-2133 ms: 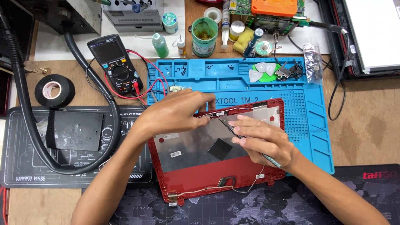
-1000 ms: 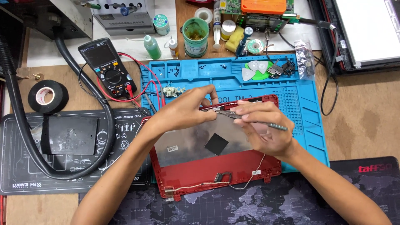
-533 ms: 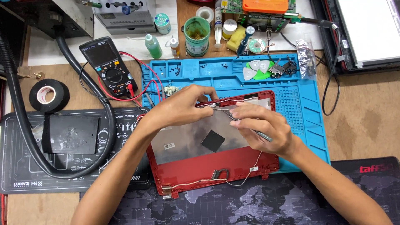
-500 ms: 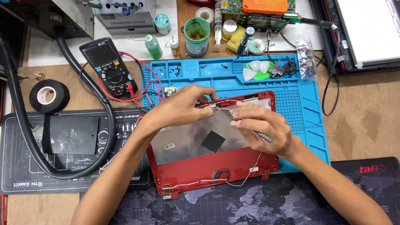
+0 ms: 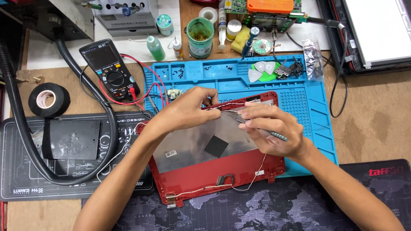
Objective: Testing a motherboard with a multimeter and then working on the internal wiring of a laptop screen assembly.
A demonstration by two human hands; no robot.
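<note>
Tweezers, pinched in the right hand, have swung back toward the left hand's fingertips, which press the red lid's far edge, so work there continues.

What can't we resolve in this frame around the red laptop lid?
- Head view: tweezers tips and what they touch, hidden by the left hand and right hand.
- Red laptop lid top edge, covered by both hands.
- Screws in the blue mat trays, too small to tell apart.
</note>
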